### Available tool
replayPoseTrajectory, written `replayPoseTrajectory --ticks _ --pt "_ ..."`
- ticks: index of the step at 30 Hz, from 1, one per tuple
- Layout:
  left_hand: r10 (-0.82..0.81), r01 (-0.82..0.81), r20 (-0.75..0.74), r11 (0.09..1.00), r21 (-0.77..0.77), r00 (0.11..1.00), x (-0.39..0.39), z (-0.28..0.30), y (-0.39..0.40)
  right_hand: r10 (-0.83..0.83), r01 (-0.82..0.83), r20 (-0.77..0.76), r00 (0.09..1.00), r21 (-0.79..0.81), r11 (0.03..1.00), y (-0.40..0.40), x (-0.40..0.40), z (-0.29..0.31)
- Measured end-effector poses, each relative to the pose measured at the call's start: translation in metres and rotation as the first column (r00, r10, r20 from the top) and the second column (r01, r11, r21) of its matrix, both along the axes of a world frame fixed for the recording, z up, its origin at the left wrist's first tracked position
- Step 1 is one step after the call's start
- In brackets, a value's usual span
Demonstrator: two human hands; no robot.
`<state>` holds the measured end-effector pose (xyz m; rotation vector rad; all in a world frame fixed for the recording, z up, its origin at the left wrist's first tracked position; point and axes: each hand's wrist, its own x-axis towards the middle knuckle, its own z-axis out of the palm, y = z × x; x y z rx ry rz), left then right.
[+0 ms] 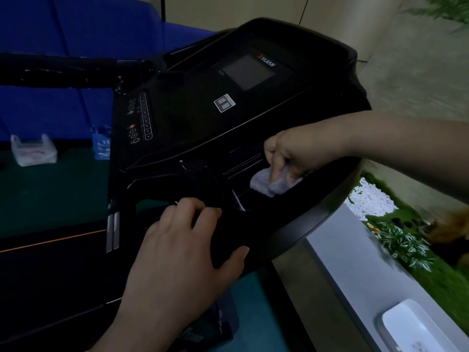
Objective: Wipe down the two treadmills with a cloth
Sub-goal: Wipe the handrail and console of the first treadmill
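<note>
Black treadmill [253,118], pale grey cloth [266,182]

Cloth [266,182] partly hidden under right hand [291,154]; treadmill [193,105] handrail cut off at left edge; console button labels illegible.
</note>
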<state>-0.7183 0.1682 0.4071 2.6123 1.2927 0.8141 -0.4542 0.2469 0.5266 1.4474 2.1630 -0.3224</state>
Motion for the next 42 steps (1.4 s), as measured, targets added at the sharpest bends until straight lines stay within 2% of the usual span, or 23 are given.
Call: replayPoseTrajectory --ticks 3,5,7,9,10,12,15,17,21,22,26,27,31,33,35,40,42 --pt "0.003 -0.003 -0.002 1.000 -0.002 1.000 0.000 0.000 0.000 0.158 -0.133 -0.075 0.985 0.272 0.953 0.010 0.000 -0.006" --pt "0.003 -0.003 -0.006 1.000 -0.004 1.000 0.000 0.000 0.001 0.181 -0.151 -0.064 0.981 0.323 0.934 0.011 -0.004 -0.010" --pt "0.004 -0.004 -0.015 1.000 -0.009 1.000 0.000 0.000 0.002 0.176 -0.154 -0.086 0.981 0.217 0.964 0.005 -0.009 -0.011" --pt "0.005 -0.005 -0.021 1.000 -0.014 1.000 0.000 -0.001 0.002 0.105 -0.098 -0.101 0.989 0.070 0.993 -0.002 -0.015 -0.014" --pt "0.005 -0.006 -0.023 1.000 -0.017 1.000 0.000 0.000 0.002 0.092 -0.085 -0.115 0.989 0.066 0.994 -0.002 -0.018 -0.017" --pt "0.006 -0.007 -0.029 1.000 -0.025 1.000 0.000 0.000 0.002 0.122 -0.097 -0.145 0.982 0.169 0.981 0.003 -0.024 -0.026" --pt "0.003 -0.004 -0.023 0.999 -0.034 1.000 0.000 0.001 0.002 0.115 -0.090 -0.096 0.989 0.231 0.969 0.007 -0.034 -0.036" --pt "-0.001 0.001 -0.013 0.999 -0.034 1.000 0.000 0.001 0.001 0.119 -0.103 -0.078 0.990 0.191 0.976 0.004 -0.035 -0.037" --pt "0.001 -0.002 -0.009 1.000 -0.029 1.000 0.001 0.001 0.002 0.088 -0.094 -0.103 0.991 -0.063 0.994 -0.004 -0.035 -0.025" --pt "-0.001 0.000 -0.011 1.000 -0.030 1.000 0.001 0.001 0.002 0.074 -0.082 -0.102 0.992 -0.073 0.994 -0.002 -0.035 -0.024" --pt "0.000 0.000 -0.010 1.000 -0.030 1.000 0.000 0.002 0.002 0.070 -0.057 -0.105 0.992 0.125 0.991 0.010 -0.039 -0.031" --pt "0.002 -0.002 -0.009 1.000 -0.028 1.000 0.000 0.002 0.002 0.053 -0.042 -0.101 0.993 0.110 0.993 0.010 -0.041 -0.032" --pt "0.007 -0.008 -0.020 1.000 -0.028 1.000 0.001 0.001 0.001 -0.010 -0.010 -0.119 0.993 -0.163 0.987 0.003 -0.043 -0.024" --pt "0.012 -0.013 -0.017 0.999 -0.031 1.000 0.001 0.002 0.001 -0.035 0.008 -0.109 0.993 -0.235 0.972 0.001 -0.041 -0.021" --pt "0.013 -0.014 -0.012 0.999 -0.030 1.000 0.001 0.002 0.001 -0.055 0.023 -0.114 0.992 -0.264 0.964 0.002 -0.042 -0.021" --pt "0.014 -0.014 -0.004 0.999 -0.029 1.000 0.000 0.002 0.000 0.013 -0.003 0.035 0.999 -0.269 0.963 0.007 -0.022 -0.007" --pt "0.017 -0.017 -0.007 0.999 -0.034 1.000 0.000 0.002 0.000 -0.013 0.032 0.072 0.997 -0.265 0.964 0.008 -0.013 0.009"
